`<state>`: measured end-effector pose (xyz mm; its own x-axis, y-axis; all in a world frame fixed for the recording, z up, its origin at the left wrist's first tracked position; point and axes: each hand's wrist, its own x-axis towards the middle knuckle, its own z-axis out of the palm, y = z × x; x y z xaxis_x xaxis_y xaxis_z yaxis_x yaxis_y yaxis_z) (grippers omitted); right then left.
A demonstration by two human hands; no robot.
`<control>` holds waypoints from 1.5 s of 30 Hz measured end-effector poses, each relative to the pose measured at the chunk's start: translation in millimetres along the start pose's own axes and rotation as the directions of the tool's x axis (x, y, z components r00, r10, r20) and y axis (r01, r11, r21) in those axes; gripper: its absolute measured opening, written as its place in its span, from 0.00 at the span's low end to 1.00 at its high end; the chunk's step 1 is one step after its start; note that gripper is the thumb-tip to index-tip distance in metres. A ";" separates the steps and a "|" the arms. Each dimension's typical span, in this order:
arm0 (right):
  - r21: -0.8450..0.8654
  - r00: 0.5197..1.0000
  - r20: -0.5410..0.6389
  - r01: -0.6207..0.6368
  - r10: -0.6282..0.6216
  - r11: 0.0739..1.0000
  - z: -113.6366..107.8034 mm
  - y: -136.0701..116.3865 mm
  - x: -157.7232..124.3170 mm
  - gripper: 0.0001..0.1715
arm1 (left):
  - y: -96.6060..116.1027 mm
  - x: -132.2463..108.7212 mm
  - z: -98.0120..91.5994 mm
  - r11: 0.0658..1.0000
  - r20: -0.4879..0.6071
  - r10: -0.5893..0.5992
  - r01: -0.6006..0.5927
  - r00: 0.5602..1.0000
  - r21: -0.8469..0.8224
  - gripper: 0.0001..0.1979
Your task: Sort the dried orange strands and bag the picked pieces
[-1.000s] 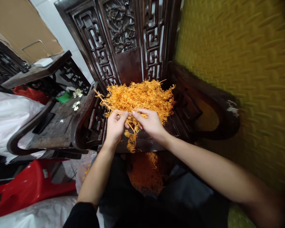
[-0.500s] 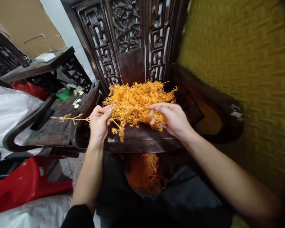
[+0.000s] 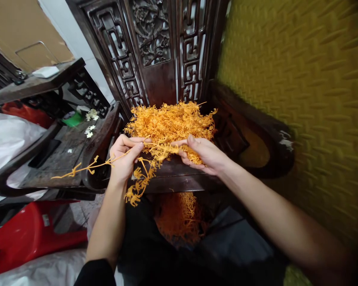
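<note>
Far left of the fingers, and lower: a red plastic seat. Nearer, pale flower-like bits on a dark wooden chair. Pinched between thumb and forefinger of the left hand: a thin orange stem, bare toward the left, near orange tufts just below. Beyond and between both sets of fingers: heaped orange sprigs on a carved chair. Gathered loosely in half-curled fingers of the right hand, thumb raised: an orange clump. Farther right: a curved armrest.
</note>
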<state>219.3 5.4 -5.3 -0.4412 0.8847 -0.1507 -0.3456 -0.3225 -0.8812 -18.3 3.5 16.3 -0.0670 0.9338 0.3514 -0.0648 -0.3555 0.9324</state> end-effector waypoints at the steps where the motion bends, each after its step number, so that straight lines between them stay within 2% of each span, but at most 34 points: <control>1: -0.055 1.000 -0.002 0.002 -0.002 0.998 3.3 1.3 -1.2 0.26 | -1.1 -0.3 -0.2 1.000 0.006 0.024 -0.024 1.000 0.007 0.18; 4: -0.194 0.997 -0.059 0.044 -0.057 0.980 10.1 3.9 -3.4 0.24 | -5.0 0.3 -2.4 0.994 -0.008 0.108 -0.108 0.994 0.031 0.17; 7: -0.217 0.995 -0.060 0.066 -0.081 0.974 12.2 4.1 -3.4 0.25 | -8.8 1.3 -5.0 0.980 -0.014 0.194 -0.193 0.981 0.040 0.16; 12: -0.217 0.996 0.075 -0.022 0.039 0.976 16.0 3.9 -0.6 0.45 | -13.0 -0.8 -2.2 0.965 0.025 0.257 -0.258 0.966 0.041 0.15; 15: -0.347 0.989 0.127 -0.029 0.078 0.937 17.3 5.6 2.1 0.45 | -13.1 -1.1 -0.4 0.962 0.019 0.270 -0.270 0.963 0.038 0.14; 18: -0.456 0.987 0.083 -0.087 0.140 0.886 15.5 8.0 5.3 0.45 | -12.0 1.1 -2.0 0.964 0.007 0.266 -0.266 0.964 0.015 0.13; 21: -0.258 0.965 0.166 -0.157 0.204 0.953 14.9 10.2 8.6 0.41 | -11.3 2.8 -3.5 0.966 0.013 0.257 -0.256 0.966 -0.022 0.14; 24: -0.008 0.950 0.269 -0.161 0.158 0.987 20.3 12.7 10.8 0.33 | -10.2 1.4 -1.0 0.962 0.009 0.271 -0.271 0.962 -0.010 0.14; 28: 0.019 0.932 0.345 -0.121 0.107 0.992 31.9 17.6 10.1 0.23 | -8.0 -2.0 5.8 0.952 -0.009 0.296 -0.294 0.955 0.082 0.12; 32: 0.031 0.918 0.384 -0.122 0.101 0.992 36.6 20.8 7.6 0.21 | -9.8 -1.5 8.8 0.916 -0.036 0.386 -0.378 0.922 0.131 0.12; 35: 0.120 0.926 0.363 -0.157 0.104 0.980 35.3 20.0 6.2 0.19 | -13.8 0.7 6.5 0.904 -0.039 0.411 -0.402 0.911 0.148 0.11; 40: 0.247 0.975 0.213 -0.121 0.068 0.961 31.6 17.0 6.8 0.18 | -17.4 3.0 -0.2 0.914 -0.075 0.395 -0.384 0.915 0.129 0.13; 45: 0.167 0.999 0.045 -0.032 0.025 0.985 33.1 19.3 7.8 0.25 | -18.1 -1.5 4.8 0.935 -0.078 0.344 -0.335 0.936 0.113 0.15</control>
<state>181.8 -5.0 -8.7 -0.4865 0.8603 -0.1522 -0.4647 -0.4023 -0.7888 -12.3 8.7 -0.7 -0.1628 0.7481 0.6433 0.0739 -0.6410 0.7640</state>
